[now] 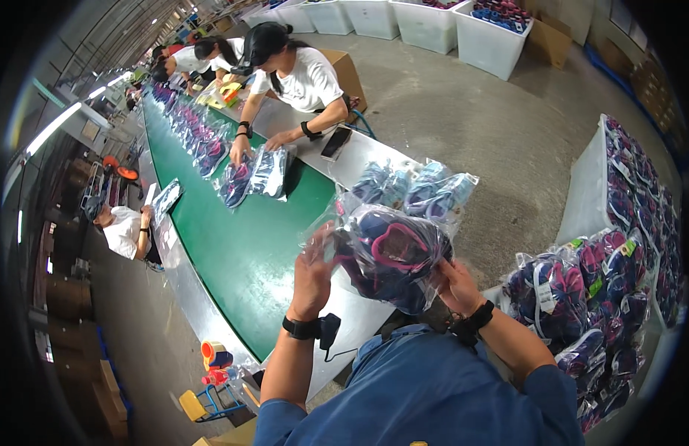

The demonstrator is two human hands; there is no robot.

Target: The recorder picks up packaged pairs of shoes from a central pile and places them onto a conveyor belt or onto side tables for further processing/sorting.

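Note:
Between my two hands is a clear plastic bag of navy and pink shoes (393, 249), held up in front of my body at the end of the belt. My left hand (312, 279) grips the bag's left side, its fingers partly covered by the crinkled plastic. On the opposite side my right hand (457, 285) is closed on the bag's edge, thumb toward me. A pink-rimmed shoe opening faces up through the plastic. Just beyond the bag, light blue bagged shoes (411, 186) lie on the metal ledge.
A green conveyor belt (218, 245) carries a row of bagged shoes (188, 134). A co-worker (300, 82) handles bagged shoes across it; another person (125, 227) stands at left. Piled bagged shoes (582, 297) fill my right side. White bins (493, 37) line the back. A phone (336, 143) lies on the ledge.

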